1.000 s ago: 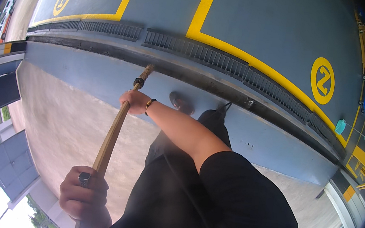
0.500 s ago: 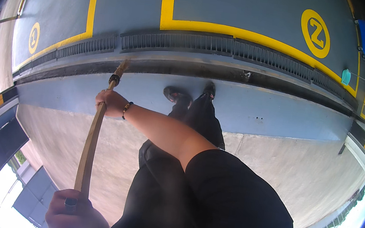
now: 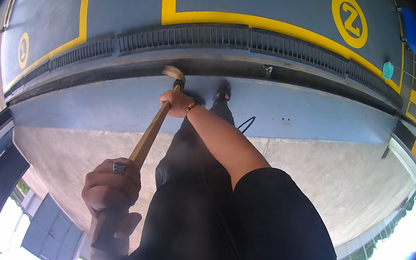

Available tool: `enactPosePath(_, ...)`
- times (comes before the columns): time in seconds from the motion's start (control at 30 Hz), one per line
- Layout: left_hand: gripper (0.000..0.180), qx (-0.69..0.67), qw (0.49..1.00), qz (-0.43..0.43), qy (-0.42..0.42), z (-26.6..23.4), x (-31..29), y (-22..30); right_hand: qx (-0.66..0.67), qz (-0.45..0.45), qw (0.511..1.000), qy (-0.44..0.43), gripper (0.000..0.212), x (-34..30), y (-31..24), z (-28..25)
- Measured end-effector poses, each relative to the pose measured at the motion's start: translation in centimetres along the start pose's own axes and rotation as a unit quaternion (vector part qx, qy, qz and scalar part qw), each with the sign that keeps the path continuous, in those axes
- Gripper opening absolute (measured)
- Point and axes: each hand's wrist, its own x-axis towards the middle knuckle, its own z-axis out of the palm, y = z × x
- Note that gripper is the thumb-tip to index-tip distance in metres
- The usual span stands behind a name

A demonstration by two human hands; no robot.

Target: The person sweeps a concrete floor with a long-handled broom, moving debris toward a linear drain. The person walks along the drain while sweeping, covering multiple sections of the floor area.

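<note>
A broom with a long, squared wooden handle [image 3: 150,136] slants up from the lower left, held in both of my hands. My left hand [image 3: 113,186], with a ring on one finger, is closed around the handle near its upper end. Farther down, my right hand [image 3: 174,103], a beaded bracelet on its wrist, grips just behind the dark binding. The pale bristles [image 3: 173,72] fan out and bend to the left at the edge of a dark channel [image 3: 210,68] in the floor.
My shoe [image 3: 223,91] stands on the blue-grey strip beside the channel. Beyond run dark slotted grates [image 3: 188,36] and a grey floor with yellow lines [image 3: 261,22]. A teal scoop [image 3: 388,70] with a thin handle is at the far right. A pale concrete slope [image 3: 314,188] lies nearer.
Both hands have carried the broom to the right. Its bristles have moved from left of my feet to close by them, and now flare leftward.
</note>
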Motion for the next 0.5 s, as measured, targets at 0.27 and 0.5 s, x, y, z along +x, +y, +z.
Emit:
enactPosePath(0.27, 0.036, -0.156, 0.987, -0.01, -0.021, 2.3, 3.4, -1.0, -0.052, 0.079, 0.992, 0.083, 0.01, -10.0, -0.3, -9.7)
enactPosePath(0.5, 0.028, -0.166, 0.985, 0.041, -0.024, 3.0, 2.2, 3.7, -0.031, 0.017, 0.989, 0.141, 0.013, -11.7, -4.0, -9.7)
